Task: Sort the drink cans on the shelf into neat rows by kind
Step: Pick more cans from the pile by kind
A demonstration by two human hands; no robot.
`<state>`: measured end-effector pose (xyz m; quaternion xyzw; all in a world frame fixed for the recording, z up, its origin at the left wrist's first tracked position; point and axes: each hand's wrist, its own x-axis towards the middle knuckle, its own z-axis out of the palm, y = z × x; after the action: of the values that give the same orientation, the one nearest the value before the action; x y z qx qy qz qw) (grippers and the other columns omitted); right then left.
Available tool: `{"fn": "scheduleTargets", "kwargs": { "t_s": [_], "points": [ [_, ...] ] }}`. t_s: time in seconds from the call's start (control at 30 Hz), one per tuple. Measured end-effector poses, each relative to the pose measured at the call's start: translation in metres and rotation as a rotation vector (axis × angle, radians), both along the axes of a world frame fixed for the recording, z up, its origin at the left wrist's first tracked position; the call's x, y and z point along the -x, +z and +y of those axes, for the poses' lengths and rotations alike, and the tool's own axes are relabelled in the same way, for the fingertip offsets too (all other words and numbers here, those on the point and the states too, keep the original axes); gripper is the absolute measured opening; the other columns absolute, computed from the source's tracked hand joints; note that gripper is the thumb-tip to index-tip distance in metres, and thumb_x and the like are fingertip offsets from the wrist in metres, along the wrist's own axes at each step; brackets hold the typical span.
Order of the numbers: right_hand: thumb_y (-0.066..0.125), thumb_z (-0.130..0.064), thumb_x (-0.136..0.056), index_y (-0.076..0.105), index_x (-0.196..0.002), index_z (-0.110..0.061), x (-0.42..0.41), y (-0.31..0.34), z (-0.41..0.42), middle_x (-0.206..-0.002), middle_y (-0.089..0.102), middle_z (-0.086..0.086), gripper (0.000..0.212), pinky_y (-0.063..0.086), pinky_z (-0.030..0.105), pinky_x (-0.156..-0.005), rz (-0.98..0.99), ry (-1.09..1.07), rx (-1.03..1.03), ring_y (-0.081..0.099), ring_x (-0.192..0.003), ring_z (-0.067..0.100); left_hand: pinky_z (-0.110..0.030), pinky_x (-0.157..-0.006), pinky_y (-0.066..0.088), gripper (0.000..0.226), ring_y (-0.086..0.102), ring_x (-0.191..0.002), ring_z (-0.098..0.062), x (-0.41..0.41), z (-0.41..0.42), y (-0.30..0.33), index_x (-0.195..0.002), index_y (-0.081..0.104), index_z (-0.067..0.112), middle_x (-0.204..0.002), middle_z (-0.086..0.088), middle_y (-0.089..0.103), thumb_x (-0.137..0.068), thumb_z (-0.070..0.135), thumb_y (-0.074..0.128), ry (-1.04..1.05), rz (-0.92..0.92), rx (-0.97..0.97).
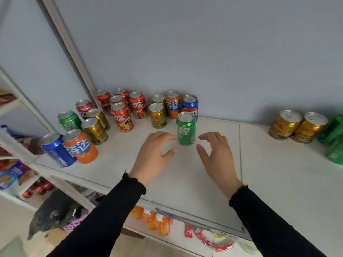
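A green can [186, 129] stands upright on the white shelf [204, 179], in front of a mixed group of cans. My left hand [155, 154] hovers just left of it and my right hand [216, 154] just right; both are open and neither touches it. Behind stand a blue can [190, 104], an orange can [173, 104] and two gold cans [157, 115]. Several red cans [121, 116] cluster at the back left. Further left are a green can [69, 121], gold cans [94, 130], an orange can [80, 146] and a blue can [55, 149].
At the right stand two gold cans [297, 127] and green cans [334, 138] by the frame edge. A grey wall [204, 52] backs the shelf. Lower shelves hold orange bottles [157, 221] and snack packets [11, 173]. A white rack [14, 108] stands at the left.
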<state>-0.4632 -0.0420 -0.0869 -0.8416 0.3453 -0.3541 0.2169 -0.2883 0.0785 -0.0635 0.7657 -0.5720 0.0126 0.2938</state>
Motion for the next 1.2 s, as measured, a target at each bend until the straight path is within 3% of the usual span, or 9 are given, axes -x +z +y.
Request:
{"fn": "scheduleTargets", "kwargs": {
  "t_s": [0.23, 0.33, 0.43, 0.53, 0.7, 0.83, 1.03, 1.2],
  "points": [
    [0.066, -0.024, -0.093, 0.062, -0.113, -0.021, -0.115, 0.004, 0.078, -0.111, 0.059, -0.005, 0.02, 0.048, 0.032, -0.085, -0.063, 0.047, -0.019, 0.053, -0.104, 0.015, -0.017, -0.095, 0.033, 0.031, 0.048, -0.117, -0.009, -0.108, 0.086, 0.017, -0.119, 0.063, 0.024, -0.123, 0.011, 0.058, -0.09, 0.035, 0.068, 0.003, -0.02, 0.059],
    [0.066, -0.022, -0.093, 0.063, -0.113, -0.021, -0.156, 0.005, 0.107, -0.11, 0.059, -0.006, 0.02, 0.044, 0.029, -0.083, -0.059, 0.062, -0.037, 0.054, -0.104, 0.016, -0.023, -0.096, 0.038, 0.034, 0.049, -0.117, -0.011, -0.148, 0.119, 0.035, -0.121, 0.064, 0.025, -0.124, 0.011, 0.058, -0.089, 0.036, 0.069, 0.01, -0.037, 0.094],
    [0.064, -0.022, -0.095, 0.062, -0.112, -0.022, -0.186, 0.006, 0.128, -0.111, 0.06, -0.009, 0.018, 0.039, 0.022, -0.082, -0.067, 0.074, -0.076, 0.052, -0.105, 0.011, -0.02, -0.089, 0.032, 0.035, 0.049, -0.116, -0.012, -0.192, 0.144, 0.06, -0.121, 0.064, 0.025, -0.123, 0.009, 0.06, -0.088, 0.033, 0.072, 0.084, -0.041, 0.15],
    [0.064, -0.021, -0.094, 0.062, -0.111, -0.022, -0.204, 0.008, 0.139, -0.11, 0.06, -0.008, 0.017, 0.038, 0.022, -0.08, -0.076, 0.078, -0.08, 0.051, -0.103, 0.011, -0.026, -0.093, 0.036, 0.04, 0.051, -0.117, -0.018, -0.247, 0.155, 0.079, -0.124, 0.062, 0.025, -0.125, 0.003, 0.061, -0.087, 0.034, 0.073, 0.174, 0.005, 0.159],
    [0.064, -0.021, -0.095, 0.062, -0.111, -0.024, -0.212, 0.009, 0.138, -0.108, 0.059, -0.01, 0.017, 0.04, 0.023, -0.079, -0.101, 0.037, -0.123, 0.052, -0.101, 0.009, -0.039, -0.104, 0.041, 0.069, 0.051, -0.127, -0.025, -0.335, 0.147, 0.077, -0.138, 0.051, 0.018, -0.136, -0.009, 0.054, -0.079, 0.039, 0.081, 0.296, 0.175, -0.054],
    [0.064, -0.02, -0.095, 0.062, -0.11, -0.024, -0.204, 0.001, 0.123, -0.11, 0.061, -0.009, 0.016, 0.04, 0.015, -0.079, -0.167, -0.03, -0.228, 0.056, -0.102, 0.011, -0.037, -0.092, 0.045, 0.083, 0.056, -0.117, -0.027, -0.352, 0.13, 0.053, -0.138, 0.046, 0.018, -0.133, -0.009, 0.058, -0.069, 0.035, 0.089, 0.266, 0.24, -0.242],
    [0.063, -0.019, -0.095, 0.061, -0.11, -0.021, -0.188, -0.006, 0.104, -0.11, 0.064, -0.004, 0.014, 0.041, 0.014, -0.074, -0.238, -0.147, -0.321, 0.061, -0.099, 0.014, -0.034, -0.073, 0.046, 0.057, 0.064, -0.094, -0.026, -0.354, 0.122, 0.037, -0.113, 0.049, 0.024, -0.103, -0.003, 0.066, -0.07, 0.023, 0.087, 0.23, 0.241, -0.178],
    [0.063, -0.017, -0.095, 0.061, -0.108, -0.017, -0.172, -0.004, 0.095, -0.104, 0.065, -0.003, 0.014, 0.045, 0.017, -0.074, -0.347, -0.234, -0.344, 0.061, -0.094, 0.014, -0.037, -0.074, 0.044, 0.058, 0.06, -0.093, -0.026, -0.337, 0.122, 0.071, -0.11, 0.052, 0.028, -0.105, -0.002, 0.064, -0.066, 0.027, 0.09, 0.228, 0.088, -0.073]
  ]
}}
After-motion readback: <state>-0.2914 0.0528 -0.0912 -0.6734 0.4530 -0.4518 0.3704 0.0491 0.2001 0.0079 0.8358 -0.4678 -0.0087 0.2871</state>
